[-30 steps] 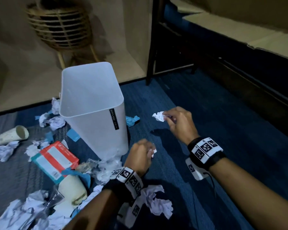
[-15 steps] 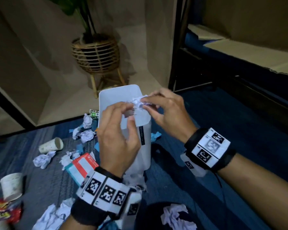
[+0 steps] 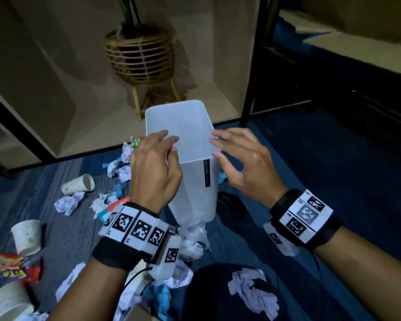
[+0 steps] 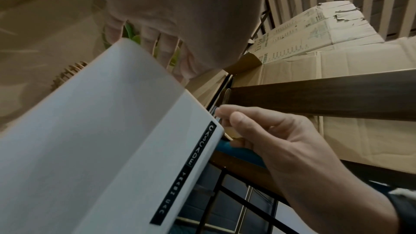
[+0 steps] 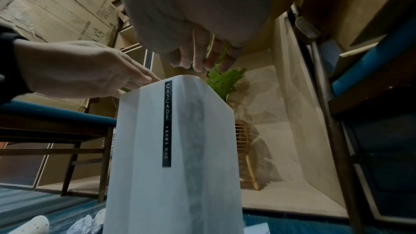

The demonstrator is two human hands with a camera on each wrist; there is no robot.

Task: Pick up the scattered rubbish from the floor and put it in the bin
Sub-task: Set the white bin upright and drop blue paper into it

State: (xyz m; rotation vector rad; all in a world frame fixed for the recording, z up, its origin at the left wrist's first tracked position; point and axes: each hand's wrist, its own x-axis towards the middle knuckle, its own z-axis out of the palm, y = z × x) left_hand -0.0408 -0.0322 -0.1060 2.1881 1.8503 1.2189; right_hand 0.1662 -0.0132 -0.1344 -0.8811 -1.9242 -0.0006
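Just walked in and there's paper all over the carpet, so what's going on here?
A person is clearing rubbish into a white bin. Both hands, left hand and right hand, are over its open top with fingers loose and nothing in them. Plenty is left on the floor: paper cups, crumpled paper, a red snack wrapper.

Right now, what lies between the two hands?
Only the open mouth of the bin: the left hand and right hand hover over its rim, both empty. The head view shows it.
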